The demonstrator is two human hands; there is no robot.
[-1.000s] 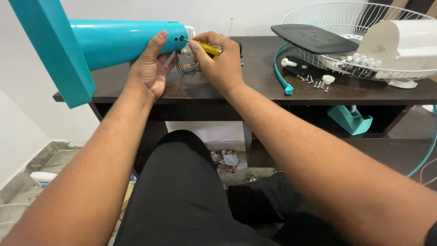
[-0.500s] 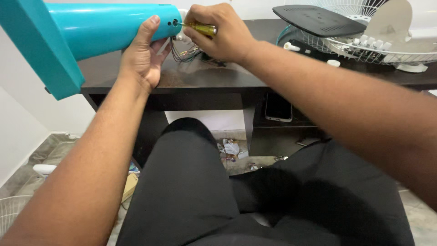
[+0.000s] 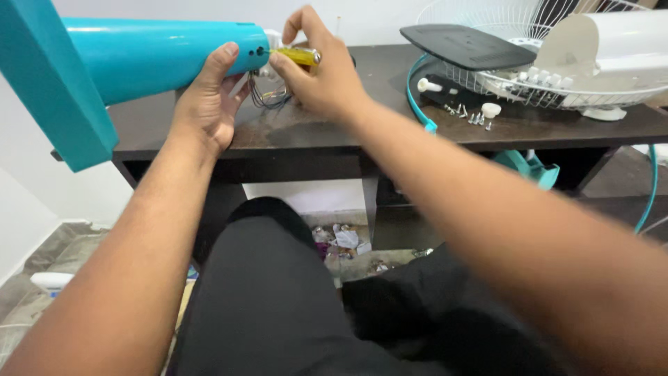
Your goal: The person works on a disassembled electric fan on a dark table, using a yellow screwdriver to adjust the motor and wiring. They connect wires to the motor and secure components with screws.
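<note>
Since a moment ago the right hand (image 3: pixel 323 76) has slid its yellow-handled screwdriver (image 3: pixel 296 56) closer to the teal fan pole (image 3: pixel 160 56), fingers clamped on it, while the left hand (image 3: pixel 205 104) wraps under the pole's end to steady it above the dark counter (image 3: pixel 320 136), loose wires (image 3: pixel 268 94) dangling just below.

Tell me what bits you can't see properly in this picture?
Head view:
- Tip of the yellow-handled screwdriver: hidden by the right hand and the teal plastic tube.
- Tube's far end: cut off by the left edge.
- Thin wires: their ends are hidden behind the left hand.
- Small white screws: too small to count.
</note>
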